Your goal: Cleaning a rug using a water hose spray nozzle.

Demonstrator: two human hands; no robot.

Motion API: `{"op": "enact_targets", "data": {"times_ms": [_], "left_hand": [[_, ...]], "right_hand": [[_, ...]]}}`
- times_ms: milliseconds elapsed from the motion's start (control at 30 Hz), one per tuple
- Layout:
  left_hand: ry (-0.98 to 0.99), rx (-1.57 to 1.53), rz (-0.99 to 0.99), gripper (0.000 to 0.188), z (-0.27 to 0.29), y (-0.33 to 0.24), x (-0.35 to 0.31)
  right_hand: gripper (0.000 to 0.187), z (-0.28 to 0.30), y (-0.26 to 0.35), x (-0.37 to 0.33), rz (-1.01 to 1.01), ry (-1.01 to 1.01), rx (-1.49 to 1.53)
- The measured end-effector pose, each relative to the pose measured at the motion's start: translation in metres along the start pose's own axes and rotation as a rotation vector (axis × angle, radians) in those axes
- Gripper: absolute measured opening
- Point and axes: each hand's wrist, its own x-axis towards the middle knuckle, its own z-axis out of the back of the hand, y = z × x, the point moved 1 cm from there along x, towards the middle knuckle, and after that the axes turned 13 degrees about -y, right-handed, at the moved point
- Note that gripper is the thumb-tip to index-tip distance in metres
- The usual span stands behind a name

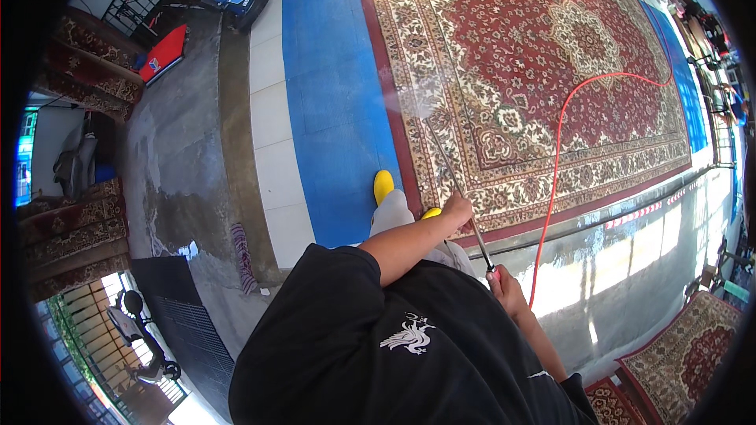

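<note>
A large red and cream patterned carpet (524,71) lies spread out ahead of me. My left hand (457,211) is wrapped round the metal tube of a spray lance (449,159), partway along it. Closer to my body, my right hand (508,291) grips the lance's dark handle end; its trigger cannot be made out. From the far tip a white mist (411,97) drifts over the carpet's left border. An orange-red hose (557,145) curves across the carpet and comes down beside my right hand. The join between hose and handle is hidden.
My yellow boots (383,185) stand by the carpet's near left corner, next to blue matting (327,86). A blue and black machine (236,1) stands at the far left. Wet concrete (185,142) lies left. Smaller rugs (685,346) are at the lower right.
</note>
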Motion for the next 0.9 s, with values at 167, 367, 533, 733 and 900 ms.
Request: {"op": "enact_targets", "data": {"times_ms": [167, 367, 533, 733, 900], "left_hand": [[0.22, 0.142, 0.394, 0.029, -0.002, 0.052, -0.006], [0.086, -0.075, 0.072, 0.024, 0.02, 0.039, 0.003], [0.023, 0.029, -0.153, 0.026, 0.033, 0.016, -0.002], [0.437, 0.268, 0.444, 0.031, 0.05, 0.065, -0.024], [0.197, 0.056, 0.12, 0.029, 0.06, 0.067, 0.001]], "right_hand": [[0.044, 0.007, 0.008, -0.025, -0.16, 0.088, 0.04], [0.044, -0.008, 0.021, -0.014, -0.131, 0.071, -0.016], [0.046, -0.053, 0.015, -0.025, -0.12, -0.041, 0.096], [0.051, -0.041, 0.059, -0.056, -0.381, 0.095, 0.044], [0.045, -0.063, 0.064, -0.053, -0.292, -0.011, 0.01]]}}
